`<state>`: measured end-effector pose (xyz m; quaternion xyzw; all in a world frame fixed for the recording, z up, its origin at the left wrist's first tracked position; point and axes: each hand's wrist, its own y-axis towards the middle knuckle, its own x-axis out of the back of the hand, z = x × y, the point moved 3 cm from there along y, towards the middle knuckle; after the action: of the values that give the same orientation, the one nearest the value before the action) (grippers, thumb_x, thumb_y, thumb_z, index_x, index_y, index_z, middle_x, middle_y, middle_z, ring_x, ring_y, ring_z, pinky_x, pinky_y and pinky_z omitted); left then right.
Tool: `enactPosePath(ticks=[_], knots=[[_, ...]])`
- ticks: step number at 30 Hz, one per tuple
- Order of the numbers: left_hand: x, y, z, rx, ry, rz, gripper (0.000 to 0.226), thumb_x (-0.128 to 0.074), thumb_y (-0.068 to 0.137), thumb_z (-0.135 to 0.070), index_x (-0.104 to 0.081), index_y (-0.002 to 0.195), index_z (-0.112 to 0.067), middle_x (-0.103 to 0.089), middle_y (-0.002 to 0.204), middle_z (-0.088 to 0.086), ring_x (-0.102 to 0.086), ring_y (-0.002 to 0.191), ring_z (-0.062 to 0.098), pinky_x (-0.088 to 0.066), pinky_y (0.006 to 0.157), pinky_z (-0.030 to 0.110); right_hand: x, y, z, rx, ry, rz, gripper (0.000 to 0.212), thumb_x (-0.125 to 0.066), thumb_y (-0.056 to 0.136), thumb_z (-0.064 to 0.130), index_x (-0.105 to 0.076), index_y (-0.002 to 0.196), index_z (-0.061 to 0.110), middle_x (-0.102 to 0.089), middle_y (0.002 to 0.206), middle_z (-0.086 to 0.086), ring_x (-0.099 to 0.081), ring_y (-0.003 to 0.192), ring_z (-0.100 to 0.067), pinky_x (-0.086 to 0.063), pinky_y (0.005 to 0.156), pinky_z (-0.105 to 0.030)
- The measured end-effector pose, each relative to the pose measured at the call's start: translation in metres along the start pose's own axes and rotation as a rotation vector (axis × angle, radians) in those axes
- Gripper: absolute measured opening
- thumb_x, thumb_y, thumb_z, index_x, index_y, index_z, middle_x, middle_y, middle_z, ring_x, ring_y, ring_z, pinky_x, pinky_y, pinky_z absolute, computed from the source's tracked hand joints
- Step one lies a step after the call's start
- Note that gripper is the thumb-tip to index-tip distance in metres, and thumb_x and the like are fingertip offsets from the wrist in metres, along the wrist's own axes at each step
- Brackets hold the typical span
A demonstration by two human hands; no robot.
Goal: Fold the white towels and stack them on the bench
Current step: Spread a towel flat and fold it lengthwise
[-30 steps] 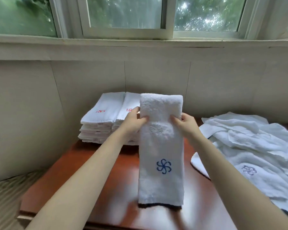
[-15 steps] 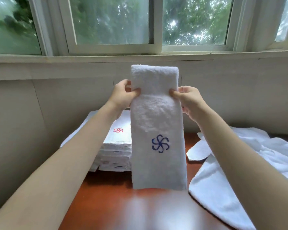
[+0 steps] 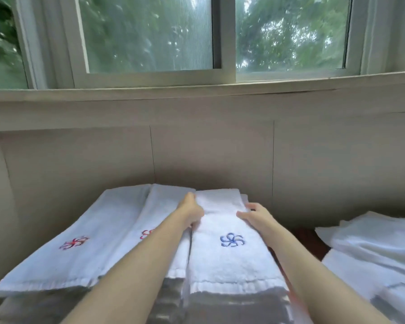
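Head view. Left hand (image 3: 192,212) at the left long edge of the blue-emblem towel (image 3: 229,251), fingers curled down over that edge, seemingly gripping it; exact pinch hidden by the hand's own back. Right hand (image 3: 255,215) on the towel's right side near the far end, fingers loosely spread and resting on the terry, thumb toward the edge; holding or only pressing, cannot tell for certain.

Towel lying folded in a long narrow strip on top of a stack (image 3: 232,300), just beside two other stacks, each topped by a red-emblem towel (image 3: 75,244). All three crowded against the wall (image 3: 211,155).

Handling, judged: light, soft, limp terry; no stiffness of its own, sags wherever unsupported. Not slippery, not fragile. Folds liable to spring open or skew if dragged. Best taken at both long edges together, or flat-palmed from above to square it.

Edges and room: near hem overhanging the stack front slightly. Right edge free, with a sliver of dark red bench (image 3: 313,242) showing beyond it. Loose unfolded towels (image 3: 369,253) heaped further right, well apart from the stacks. Left side boxed in by the neighbouring stacks, far end by the wall; open room only toward the person and to the right.
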<state>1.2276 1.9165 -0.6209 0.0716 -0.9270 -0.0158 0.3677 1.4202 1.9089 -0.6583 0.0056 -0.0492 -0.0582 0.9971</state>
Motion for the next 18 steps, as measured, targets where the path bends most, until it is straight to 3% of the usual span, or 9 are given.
enactPosePath(ticks=[2,5,8,11,13,15,18], knots=[[0.001,0.012,-0.006,-0.047,-0.053,-0.037,0.055,-0.052,0.086,0.000,-0.038,0.137,-0.014,-0.054,0.124,0.016,-0.058,0.098,0.028,-0.046,0.057,0.031,0.000,0.008,0.006,0.108,0.021,-0.008,0.046,-0.060,0.081,-0.007,-0.047,0.120,0.015,-0.064,0.089,-0.008,-0.062,0.068,-0.027,-0.050,0.058,-0.029],[0.004,0.020,-0.013,-0.107,0.009,-0.123,0.053,-0.053,0.090,-0.006,-0.037,0.140,-0.017,-0.051,0.132,0.009,-0.053,0.115,0.029,-0.043,0.087,0.029,-0.008,0.013,0.010,0.242,-0.074,-0.118,0.053,-0.056,0.080,-0.008,-0.050,0.126,0.017,-0.064,0.108,-0.005,-0.065,0.089,-0.025,-0.050,0.076,-0.034],[-0.006,0.018,-0.007,-0.131,0.289,-0.070,0.047,-0.050,0.095,-0.010,-0.036,0.140,-0.011,-0.047,0.139,0.012,-0.048,0.125,0.029,-0.039,0.096,0.031,-0.014,0.019,0.002,0.210,-0.233,-0.098,0.054,-0.053,0.085,0.002,-0.044,0.137,0.013,-0.056,0.130,-0.008,-0.057,0.111,-0.025,-0.045,0.092,-0.034],[-0.009,0.003,-0.011,-0.156,0.514,-0.031,0.043,-0.041,0.100,-0.027,-0.040,0.137,-0.004,-0.037,0.146,0.017,-0.039,0.130,0.032,-0.036,0.101,0.035,-0.018,0.019,0.005,0.139,-0.428,0.006,0.060,-0.052,0.090,0.020,-0.032,0.146,0.014,-0.045,0.143,-0.007,-0.045,0.128,-0.027,-0.034,0.109,-0.038],[-0.010,-0.012,-0.016,-0.208,0.652,0.015,0.053,-0.032,0.101,-0.040,-0.038,0.141,-0.005,-0.020,0.155,0.015,-0.028,0.137,0.031,-0.027,0.109,0.040,-0.023,0.013,0.009,0.131,-0.682,0.043,0.062,-0.048,0.093,0.032,-0.024,0.148,0.014,-0.034,0.150,-0.010,-0.035,0.135,-0.030,-0.028,0.110,-0.037],[-0.014,-0.031,-0.016,-0.227,0.713,0.176,0.062,-0.022,0.101,-0.047,-0.027,0.148,-0.006,-0.010,0.159,0.011,-0.020,0.143,0.026,-0.017,0.114,0.046,-0.028,0.000,0.011,0.125,-0.884,0.050,0.056,-0.039,0.096,0.038,-0.027,0.145,0.015,-0.025,0.152,-0.013,-0.030,0.135,-0.034,-0.027,0.108,-0.038],[-0.016,-0.063,-0.006,-0.199,0.704,0.307,0.069,-0.016,0.100,-0.051,-0.006,0.153,-0.007,-0.002,0.161,0.007,-0.007,0.147,0.021,-0.004,0.117,0.049,-0.032,-0.031,0.009,0.116,-0.960,0.163,0.051,-0.031,0.097,0.037,-0.030,0.144,0.014,-0.009,0.156,-0.017,-0.017,0.142,-0.034,-0.023,0.112,-0.041]])
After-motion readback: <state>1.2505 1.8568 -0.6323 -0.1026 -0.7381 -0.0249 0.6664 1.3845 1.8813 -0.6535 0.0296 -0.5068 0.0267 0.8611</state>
